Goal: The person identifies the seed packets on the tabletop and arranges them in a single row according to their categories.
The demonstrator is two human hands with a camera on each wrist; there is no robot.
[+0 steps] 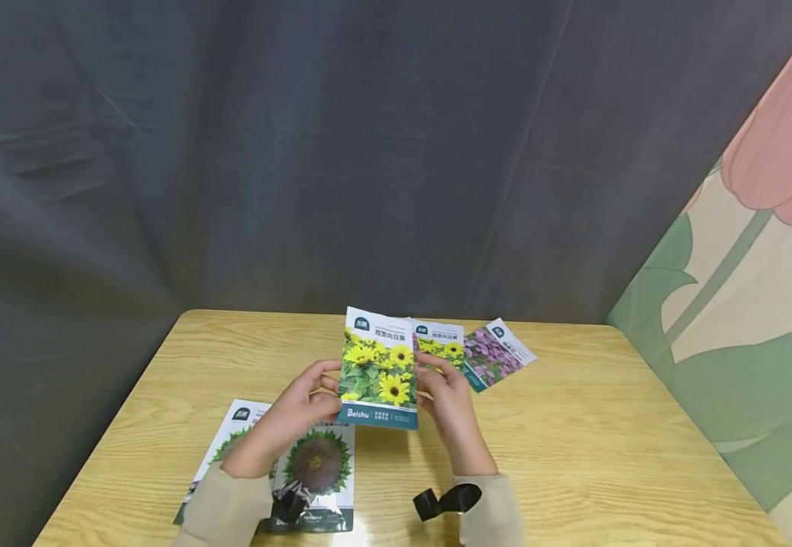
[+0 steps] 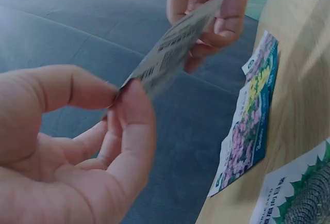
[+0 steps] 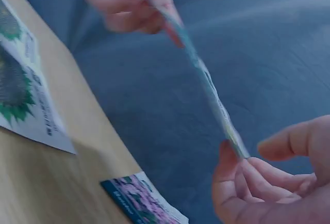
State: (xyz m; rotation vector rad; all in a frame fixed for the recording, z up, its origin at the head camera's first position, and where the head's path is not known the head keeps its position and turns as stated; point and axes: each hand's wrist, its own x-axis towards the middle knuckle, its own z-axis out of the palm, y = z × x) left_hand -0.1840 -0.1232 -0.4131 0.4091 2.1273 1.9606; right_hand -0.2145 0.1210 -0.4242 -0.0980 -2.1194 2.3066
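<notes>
Yellow-flower packet (image 1: 378, 372) is up off the table at frame centre, printed face towards the head camera. Thin, flat rectangle, white top, teal bottom band reading "Beishu". Left wrist view: pale grey back with dark print blocks. Right wrist view: nearly edge-on, slightly wavy.

Grip: left hand (image 1: 293, 414) pinches the left edge, thumb and finger closed onto the sheet. Right hand (image 1: 453, 410) has the opposite edge between thumb and fingers, one digit standing off it.

Just right of centre, a second yellow-flower pack (image 1: 443, 333) lies partly behind the held one, touching a tilted purple-flower pack (image 1: 494, 355). Lower left: two packs with round dark flower heads and spiky green fringes, a glossy front pack (image 1: 317, 467) beside a tilted rear pack (image 1: 231, 437), the left forearm across them.

Surface: light wood-grain table (image 1: 594, 441), rounded far corners. Dark grey cloth (image 1: 396, 167), softly creased, fills the top and left. Right side: mural wall (image 1: 785, 137), pink tulip, green leaves. Beige sleeves (image 1: 225, 509) at bottom.
</notes>
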